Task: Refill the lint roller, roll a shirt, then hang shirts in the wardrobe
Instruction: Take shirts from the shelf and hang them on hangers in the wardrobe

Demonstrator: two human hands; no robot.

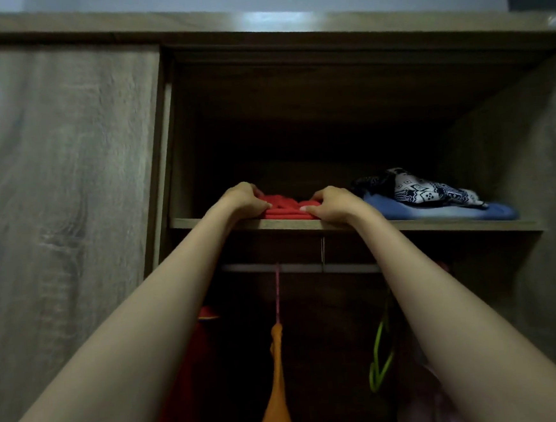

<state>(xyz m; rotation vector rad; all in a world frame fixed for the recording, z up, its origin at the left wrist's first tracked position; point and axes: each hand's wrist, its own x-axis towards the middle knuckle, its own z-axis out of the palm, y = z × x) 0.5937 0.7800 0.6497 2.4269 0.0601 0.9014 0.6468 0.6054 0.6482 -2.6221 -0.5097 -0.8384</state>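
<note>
The left hand (246,201) and the right hand (331,205) are raised side by side, a short gap between them. Each is clamped on one end of the folded red shirt (284,208), with fingers curled over the top of the fabric and thumb pressed against its front edge. The shirt lies directly between the two hands, its middle bare in the gap, resting on the front lip of the upper shelf (437,223) of the wardrobe (326,83).

Just beyond the right hand, on the same shelf, a blue garment (403,209) lies flat with a black-and-white patterned cloth (428,189) heaped on top of it.

Below the hands, under the shelf, a hanging rail (301,269) runs across. From it, beneath the gap between the forearms, a pink hanger (278,294) carries an orange garment (274,394). A green hanger (382,352) hangs close to the right forearm, and a red hanging garment (195,367) shows beside the left forearm.

Past the left hand stands the closed wood-grain door (60,161).
</note>
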